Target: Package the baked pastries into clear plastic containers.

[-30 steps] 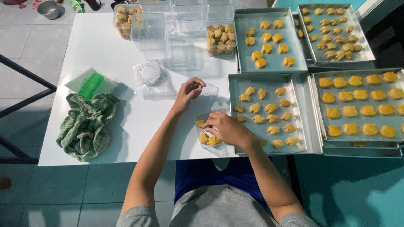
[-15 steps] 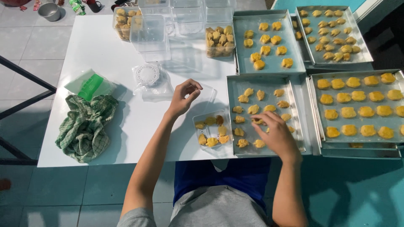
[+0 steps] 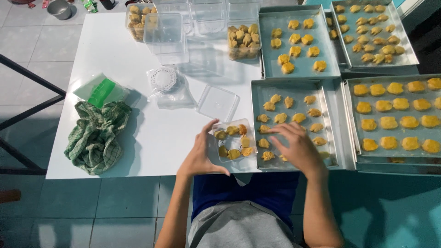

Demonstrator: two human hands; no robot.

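A small clear plastic box (image 3: 233,140) with several yellow-brown cookies in it sits near the table's front edge. My left hand (image 3: 200,154) rests beside its left side, fingers spread, touching the box. My right hand (image 3: 297,147) lies flat over the near metal tray (image 3: 257,94), fingers apart above the cookies (image 3: 281,118) on it; nothing shows in its grip. A clear square lid (image 3: 218,102) lies just behind the box.
Three more trays of cookies (image 3: 398,112) fill the right side. Clear containers, some filled (image 3: 243,40), stand at the back. A green checked cloth (image 3: 95,136), a green-and-white packet (image 3: 102,89) and a bag of paper doilies (image 3: 164,81) lie on the white table (image 3: 115,46).
My left hand came back from the lid toward the box's left side. My right hand left the box, went out over the near tray and now sits flat there.
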